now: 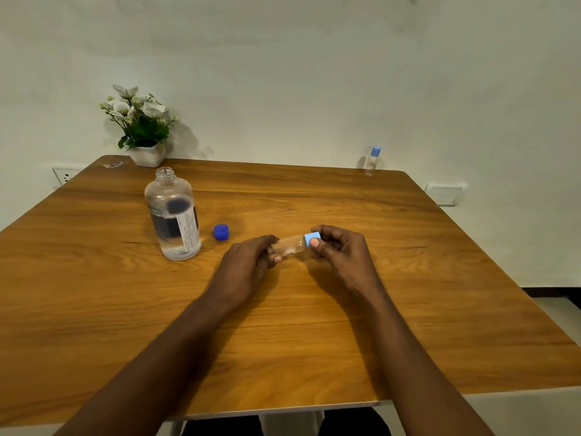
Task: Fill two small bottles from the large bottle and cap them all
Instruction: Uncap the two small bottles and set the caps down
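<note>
A small clear bottle (292,245) lies almost sideways above the table's middle, held between both hands. My left hand (251,262) grips its body. My right hand (339,250) pinches its light blue cap (312,239) with thumb and fingers. The large clear bottle (173,215) stands upright and uncapped to the left, with liquid in its lower part and a dark label. Its dark blue cap (221,231) lies on the table just right of it. A second small bottle (372,160) with a blue cap stands at the far right edge.
The wooden table (283,325) reaches to a white wall. A white pot of flowers (143,127) stands at the far left corner, with a small object (112,165) lying beside it. Wall sockets (64,176) flank the table on both sides.
</note>
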`<state>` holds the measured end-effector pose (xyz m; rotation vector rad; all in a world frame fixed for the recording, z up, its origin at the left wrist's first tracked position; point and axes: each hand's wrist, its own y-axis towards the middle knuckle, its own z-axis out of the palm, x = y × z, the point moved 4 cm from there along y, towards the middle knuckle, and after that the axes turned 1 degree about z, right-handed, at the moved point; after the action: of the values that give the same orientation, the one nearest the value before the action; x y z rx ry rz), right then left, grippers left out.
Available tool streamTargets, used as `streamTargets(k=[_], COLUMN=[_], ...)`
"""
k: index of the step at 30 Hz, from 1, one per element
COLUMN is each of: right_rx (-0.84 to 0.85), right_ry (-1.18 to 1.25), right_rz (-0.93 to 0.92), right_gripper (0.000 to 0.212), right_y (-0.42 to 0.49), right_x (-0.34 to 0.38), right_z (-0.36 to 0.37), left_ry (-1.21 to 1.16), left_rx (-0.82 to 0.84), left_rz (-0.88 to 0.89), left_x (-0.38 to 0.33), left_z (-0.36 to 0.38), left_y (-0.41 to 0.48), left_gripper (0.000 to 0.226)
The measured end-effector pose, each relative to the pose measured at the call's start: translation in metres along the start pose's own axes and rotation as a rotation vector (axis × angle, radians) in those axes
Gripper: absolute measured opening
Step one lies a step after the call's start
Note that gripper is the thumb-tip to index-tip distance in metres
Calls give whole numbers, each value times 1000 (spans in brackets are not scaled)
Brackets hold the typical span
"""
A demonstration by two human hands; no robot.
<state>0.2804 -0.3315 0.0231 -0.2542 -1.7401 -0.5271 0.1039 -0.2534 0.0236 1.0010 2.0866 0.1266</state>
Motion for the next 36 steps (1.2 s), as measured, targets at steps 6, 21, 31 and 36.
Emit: streamTargets(k=[6, 21, 31, 36], right_rx=[-55, -7, -3, 32], right_ry=[20, 4, -122, -83], right_rz=[86, 106, 209, 185], right_gripper=[37, 32, 47, 15], right_y=[2, 4, -2, 0], right_x=[2, 0, -1, 0], right_z=[-4, -7, -3, -6], left_ry=[-73, -51, -49, -30], left_rx=[-90, -78, -35, -47], left_rz=[-32, -14, -2, -7], left_x=[1, 3, -1, 0], left_z=[-3, -1, 0, -1], left_y=[0, -2, -2, -2], left_gripper=[37, 39, 38, 37])
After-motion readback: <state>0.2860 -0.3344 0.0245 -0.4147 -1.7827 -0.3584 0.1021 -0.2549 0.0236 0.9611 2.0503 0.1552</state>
